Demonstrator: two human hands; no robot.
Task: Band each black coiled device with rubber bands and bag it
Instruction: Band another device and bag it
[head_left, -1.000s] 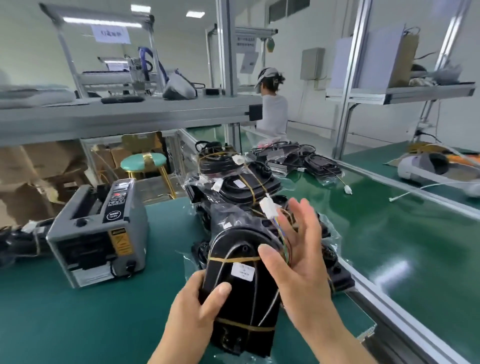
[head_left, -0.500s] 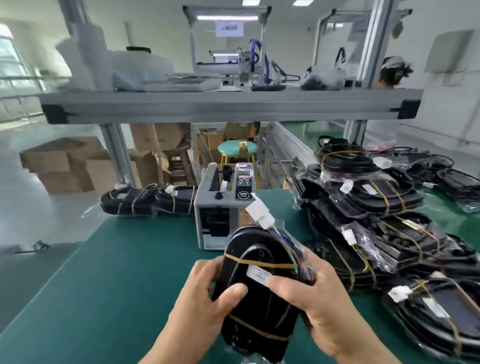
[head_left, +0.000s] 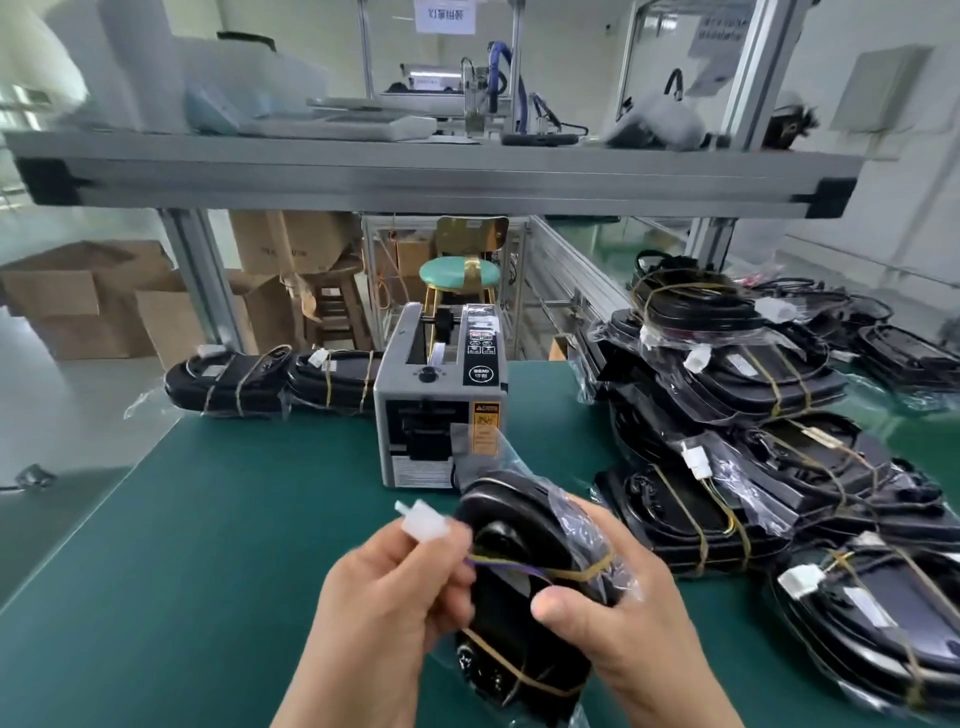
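In front of the tape dispenser (head_left: 439, 400) the green mat (head_left: 208, 519) lies open out to its left edge, which slants toward the viewer. A shelf beam (head_left: 415, 176) spans above the dispenser. Just before it, the right hand (head_left: 623, 623) curls around a black device (head_left: 504, 540) that sits partly inside a clear bag (head_left: 582, 525), with rubber bands (head_left: 576, 574) around it. The left hand (head_left: 384, 608) pinches its white connector (head_left: 423, 525). Right of the dispenser a pile of bagged devices (head_left: 753, 384) crowds the mat. Two more (head_left: 270, 379) lie to its left at the far edge. Cardboard boxes (head_left: 93, 301) stand beyond, contents unseen.
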